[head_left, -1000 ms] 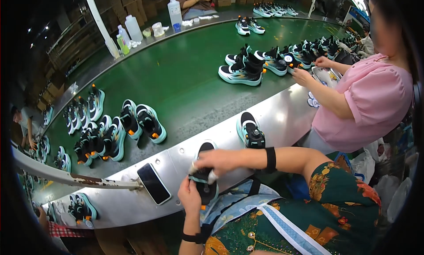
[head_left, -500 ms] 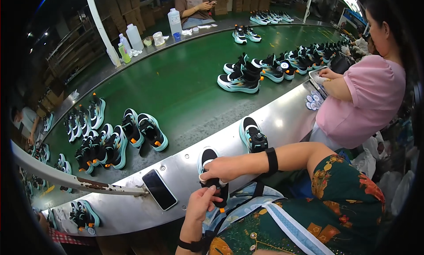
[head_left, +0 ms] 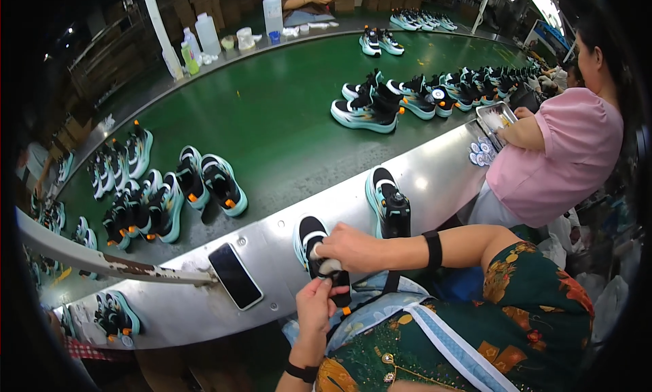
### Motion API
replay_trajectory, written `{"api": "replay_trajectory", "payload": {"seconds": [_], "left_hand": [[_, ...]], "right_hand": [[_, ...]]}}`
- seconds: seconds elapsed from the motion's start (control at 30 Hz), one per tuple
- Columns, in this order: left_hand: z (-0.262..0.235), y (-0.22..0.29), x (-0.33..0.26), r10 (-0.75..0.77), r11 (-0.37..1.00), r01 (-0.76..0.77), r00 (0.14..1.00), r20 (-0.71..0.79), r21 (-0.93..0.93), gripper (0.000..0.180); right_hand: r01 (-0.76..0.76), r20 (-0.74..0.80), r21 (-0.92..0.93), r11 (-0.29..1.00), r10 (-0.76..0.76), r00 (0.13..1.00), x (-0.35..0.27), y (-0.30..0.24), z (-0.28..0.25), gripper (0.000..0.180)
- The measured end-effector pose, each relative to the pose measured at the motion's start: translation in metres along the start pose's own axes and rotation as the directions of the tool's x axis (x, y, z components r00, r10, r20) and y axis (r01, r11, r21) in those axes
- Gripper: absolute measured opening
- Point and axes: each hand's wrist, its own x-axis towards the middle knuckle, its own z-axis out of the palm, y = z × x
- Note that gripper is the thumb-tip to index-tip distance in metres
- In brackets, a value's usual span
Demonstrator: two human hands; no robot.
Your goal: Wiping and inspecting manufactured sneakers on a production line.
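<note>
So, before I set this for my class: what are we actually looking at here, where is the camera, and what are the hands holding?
The one picture comes from a wide fisheye camera worn on a person's head, looking down, so straight edges bend. There is no machine. The two bare hands at the bottom are the wearer's. The right hand and the left hand together grip a black sneaker with a teal sole on the shiny metal ledge. A dark smartphone and a second matching sneaker also lie on the ledge. Beyond it runs a green conveyor belt carrying more sneakers. A co-worker in a pink shirt works on the right.
</note>
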Motion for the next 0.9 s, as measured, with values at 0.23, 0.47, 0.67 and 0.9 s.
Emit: {"api": "replay_trajectory", "payload": {"seconds": [0.23, 0.47, 0.67, 0.9], "left_hand": [[0.013, 0.003, 0.008, 0.067, 0.998, -0.068, 0.998, 0.005, 0.008, 0.022], [0.018, 0.002, 0.007, 0.057, 0.993, -0.059, 0.998, -0.02, -0.101, 0.024], [0.02, -0.002, 0.006, 0.023, 0.999, -0.021, 0.999, 0.039, -0.05, 0.025], [0.025, -0.004, 0.012, 0.065, 0.991, -0.063, 0.998, 0.006, -0.121, 0.024]], "right_hand": [[-0.013, -0.083, 0.043, 0.999, 0.016, 0.996, -0.007, -0.003, -0.022, 0.024], [-0.211, 0.137, 0.271, 0.939, 0.18, 0.974, 0.0, -0.007, -0.042, 0.037], [-0.131, 0.066, -0.243, 0.961, 0.151, 0.986, -0.008, 0.003, -0.024, 0.029], [0.009, -0.121, -0.1, 0.995, -0.021, 0.992, -0.013, 0.009, -0.01, 0.032]]}}
